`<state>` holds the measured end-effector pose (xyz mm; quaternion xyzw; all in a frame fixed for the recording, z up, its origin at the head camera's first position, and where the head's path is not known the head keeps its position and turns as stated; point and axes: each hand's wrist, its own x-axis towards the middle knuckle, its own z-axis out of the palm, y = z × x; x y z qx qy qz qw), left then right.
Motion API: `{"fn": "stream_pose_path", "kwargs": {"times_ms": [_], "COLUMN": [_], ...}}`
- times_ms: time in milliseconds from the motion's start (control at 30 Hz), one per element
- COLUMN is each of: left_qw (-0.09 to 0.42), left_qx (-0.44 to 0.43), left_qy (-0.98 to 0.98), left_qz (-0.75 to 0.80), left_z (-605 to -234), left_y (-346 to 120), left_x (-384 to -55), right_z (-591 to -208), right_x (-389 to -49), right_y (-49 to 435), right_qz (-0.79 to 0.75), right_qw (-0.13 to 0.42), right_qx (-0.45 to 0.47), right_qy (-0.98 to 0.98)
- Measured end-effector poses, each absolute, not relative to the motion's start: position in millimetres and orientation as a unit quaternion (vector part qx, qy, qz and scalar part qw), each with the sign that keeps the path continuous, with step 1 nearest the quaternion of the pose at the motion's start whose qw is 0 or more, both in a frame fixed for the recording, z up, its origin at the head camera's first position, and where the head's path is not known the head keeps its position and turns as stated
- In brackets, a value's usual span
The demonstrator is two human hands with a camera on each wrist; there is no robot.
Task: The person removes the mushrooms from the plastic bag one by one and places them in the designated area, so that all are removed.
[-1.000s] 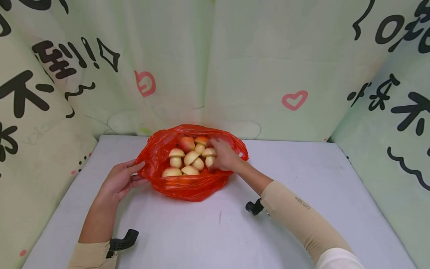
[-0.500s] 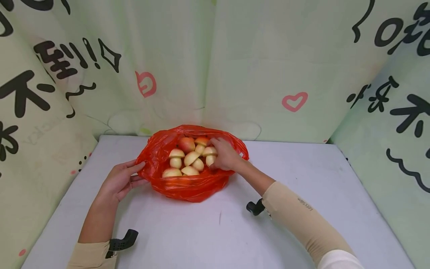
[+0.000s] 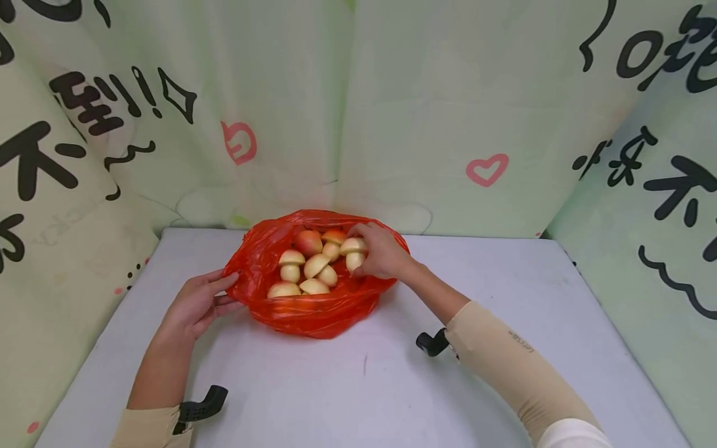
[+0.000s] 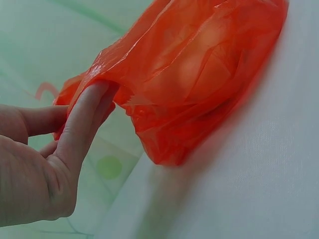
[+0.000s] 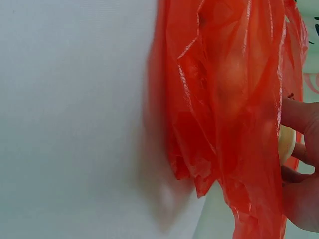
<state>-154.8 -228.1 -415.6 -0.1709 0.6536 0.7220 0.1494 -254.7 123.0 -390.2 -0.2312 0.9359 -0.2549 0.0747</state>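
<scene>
In the head view, the bag (image 3: 316, 318), red and crumpled, sits near the centre of the frame on the far part of the table (image 3: 347, 398), in front of the curtain (image 3: 409, 124), its mouth spread wide. The right hand (image 3: 386, 252), coming in from the lower right, reaches into the right side of the mouth and is clamped on a mushroom (image 3: 352, 246), cap up and stem down, just beside the other mushrooms (image 3: 317, 266), which are clustered to its left inside the bag. The left hand (image 3: 196, 305), left of centre, holds the bag's left edge. The step in hand looks like taking hold of one piece while the bag is steadied. In the left wrist view, the bag's edge lies pinched between thumb and fingers left of centre, and the film runs away toward the upper right; the contents are only vague shapes through the plastic. In the right wrist view, the hand enters at the right edge of the frame, thumb and fingers on either side of a cream piece, presumably the same mushroom; the near wall of the bag hides part of that hold. Lifting from here would probably call for a firm pinch, a clear path above the rim, and a steady left hand so the mouth does not fold inward.
</scene>
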Motion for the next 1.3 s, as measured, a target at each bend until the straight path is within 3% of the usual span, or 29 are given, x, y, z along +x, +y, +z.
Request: {"fn": "stream_pose_path", "kwargs": {"times_ms": [600,1300], "left_qw": [0.143,0.139], "left_qx": [-0.167,-0.171], "left_qy": [0.650,0.645], "left_qz": [0.727,0.732], "left_z": [-417,-417], "left_y": [-230,-230], "left_x": [-155,-154], "right_z": [-358,-345], "right_x": [-247,-248], "right_y": [156,209], "right_qz": [-0.322,-0.352], "right_qw": [0.065,0.043], "right_qx": [-0.253,-0.212], "right_qy": [0.910,0.911]}}
